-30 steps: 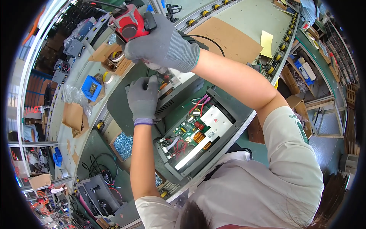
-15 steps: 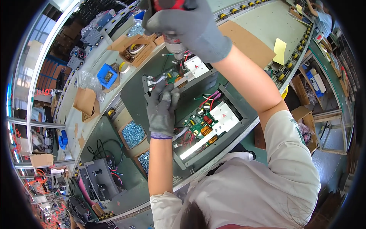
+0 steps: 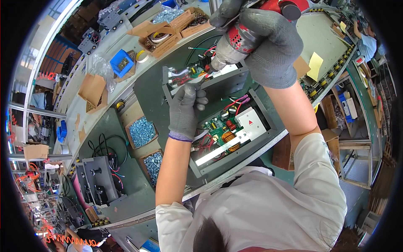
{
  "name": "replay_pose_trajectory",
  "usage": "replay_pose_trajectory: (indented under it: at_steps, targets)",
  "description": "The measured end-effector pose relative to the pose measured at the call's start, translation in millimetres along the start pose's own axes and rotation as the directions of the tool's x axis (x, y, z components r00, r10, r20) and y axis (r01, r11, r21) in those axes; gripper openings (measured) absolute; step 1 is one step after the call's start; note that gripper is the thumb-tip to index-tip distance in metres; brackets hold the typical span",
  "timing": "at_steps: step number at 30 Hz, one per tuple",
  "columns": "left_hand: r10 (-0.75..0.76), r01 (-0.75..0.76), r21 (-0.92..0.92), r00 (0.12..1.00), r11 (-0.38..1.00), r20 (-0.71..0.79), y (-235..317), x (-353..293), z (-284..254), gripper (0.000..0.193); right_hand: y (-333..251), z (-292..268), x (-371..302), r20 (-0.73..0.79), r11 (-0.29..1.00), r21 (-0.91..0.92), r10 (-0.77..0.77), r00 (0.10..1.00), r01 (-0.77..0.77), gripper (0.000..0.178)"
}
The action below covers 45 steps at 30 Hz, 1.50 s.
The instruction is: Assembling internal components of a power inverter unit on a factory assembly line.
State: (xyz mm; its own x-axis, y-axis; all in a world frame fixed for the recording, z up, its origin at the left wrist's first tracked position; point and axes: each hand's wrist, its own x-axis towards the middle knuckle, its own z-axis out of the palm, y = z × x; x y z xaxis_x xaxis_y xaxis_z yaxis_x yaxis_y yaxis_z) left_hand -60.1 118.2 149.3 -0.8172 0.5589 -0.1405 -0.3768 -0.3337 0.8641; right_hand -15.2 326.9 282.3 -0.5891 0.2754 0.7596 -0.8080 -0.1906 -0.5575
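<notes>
My right hand point(image 3: 275, 48), in a grey glove, grips a red and black power screwdriver point(image 3: 235, 44). Its nose points down and left over the far grey metal case point(image 3: 224, 87), its bit among the parts there. My gloved left hand point(image 3: 184, 107) is at that case's near wall, thumb and fingers pinched close to the bit. What they hold, if anything, I cannot make out. A second grey case point(image 3: 239, 151) lies nearer me, with a green circuit board point(image 3: 215, 133), copper coils, coloured wires and a white plate point(image 3: 250, 122) inside.
Left of the cases stand boxes of small bluish screws point(image 3: 142, 131). A blue bin point(image 3: 122, 64) and open cardboard boxes point(image 3: 93, 92) stand on the far ledge. Another grey case point(image 3: 98, 180) with black cables sits at left. A yellow paper point(image 3: 315, 65) lies at right.
My right hand and the screwdriver have moved right and down, with the tool now tilted. My left hand has shifted slightly right, its fingers drawn into a pinch.
</notes>
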Motion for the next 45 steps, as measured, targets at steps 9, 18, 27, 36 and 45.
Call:
replay_pose_trajectory:
  at_steps: [9,18,27,36,45]
  targets:
    - [0.036,-0.036,0.087,0.999,0.996,0.006,1,-1,-1,0.043,-2,8,9,0.117,0.999,0.011,-0.038,0.992,0.037,0.025]
    - [0.115,-0.115,0.075,0.993,0.991,0.001,-2,-4,2,0.047,-18,44,5,-0.340,0.987,0.056,0.164,0.926,-0.154,0.038]
    - [0.039,-0.023,-0.113,0.989,0.993,0.144,-3,5,-2,0.072,-16,38,14,-0.346,0.995,0.052,0.103,0.932,-0.090,0.034]
    - [0.067,-0.068,0.017,0.996,0.998,0.061,-7,10,-5,0.076,1,8,17,-0.287,0.935,-0.153,0.269,0.919,-0.321,0.026]
    - [0.043,-0.046,0.092,0.998,0.995,0.041,-3,9,-3,0.059,43,-15,21,0.064,0.973,-0.204,-0.095,0.993,0.106,0.020]
